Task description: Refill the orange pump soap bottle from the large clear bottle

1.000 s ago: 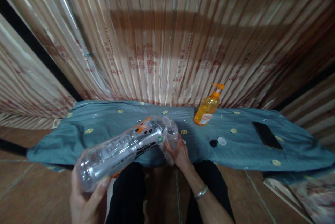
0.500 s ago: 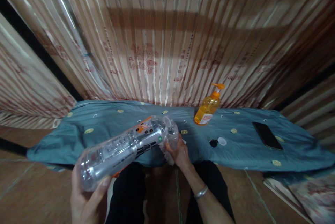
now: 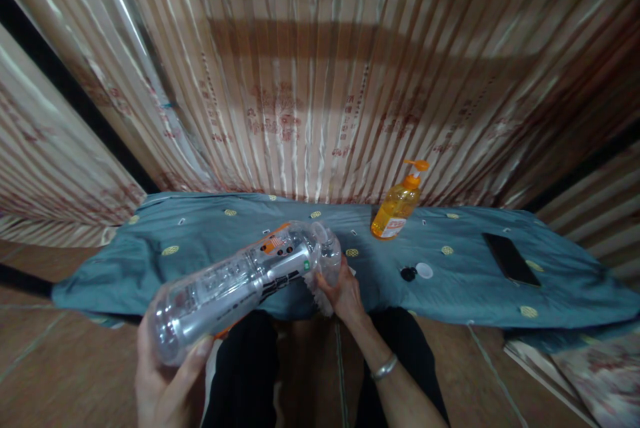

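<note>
My left hand (image 3: 167,368) is wrapped round the base of a large clear plastic bottle (image 3: 235,295) with a silver and orange label. That bottle lies tilted, its neck end up to the right. At this end it meets a smaller clear plastic bottle (image 3: 330,258), which my right hand (image 3: 343,291) grips low down. The large bottle's mouth is hard to make out against the small one. Something white and fringed (image 3: 323,298) hangs just below my right fingers. A black cap (image 3: 409,274) and a white cap (image 3: 425,271) lie on the cloth to the right.
An orange pump bottle (image 3: 395,211) of yellow liquid stands towards the back of the teal cloth-covered surface (image 3: 210,225). A black phone (image 3: 510,259) lies at the right. Patterned curtains (image 3: 310,115) hang behind, with dark poles at both sides.
</note>
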`<state>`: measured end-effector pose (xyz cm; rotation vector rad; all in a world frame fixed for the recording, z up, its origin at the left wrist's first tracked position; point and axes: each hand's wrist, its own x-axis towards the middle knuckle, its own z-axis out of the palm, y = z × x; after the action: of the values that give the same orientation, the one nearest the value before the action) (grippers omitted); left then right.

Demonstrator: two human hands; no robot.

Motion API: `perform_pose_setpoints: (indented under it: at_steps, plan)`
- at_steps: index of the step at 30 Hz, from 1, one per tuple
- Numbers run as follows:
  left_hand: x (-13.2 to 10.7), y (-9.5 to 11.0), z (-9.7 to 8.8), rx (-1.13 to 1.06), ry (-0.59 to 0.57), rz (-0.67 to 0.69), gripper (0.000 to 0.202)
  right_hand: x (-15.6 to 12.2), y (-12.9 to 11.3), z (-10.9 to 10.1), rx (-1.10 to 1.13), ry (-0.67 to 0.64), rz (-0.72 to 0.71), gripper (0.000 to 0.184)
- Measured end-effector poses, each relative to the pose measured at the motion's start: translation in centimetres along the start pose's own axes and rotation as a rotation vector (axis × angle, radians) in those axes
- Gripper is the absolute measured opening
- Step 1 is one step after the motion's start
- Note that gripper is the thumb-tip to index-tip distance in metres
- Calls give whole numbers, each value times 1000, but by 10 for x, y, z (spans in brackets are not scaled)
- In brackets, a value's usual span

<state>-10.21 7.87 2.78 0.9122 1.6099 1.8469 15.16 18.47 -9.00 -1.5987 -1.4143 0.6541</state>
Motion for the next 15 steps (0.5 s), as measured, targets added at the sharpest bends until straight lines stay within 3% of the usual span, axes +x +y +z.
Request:
perform_pose_setpoints:
  at_steps: [4,15]
  plan:
    - [4,-6,-4,-140,-23,-54,103,0,-1,-2,12,-12,5,74]
    - [3,-10,-6,-108,-68,-1,91,0,-1,2,27,29,0,69]
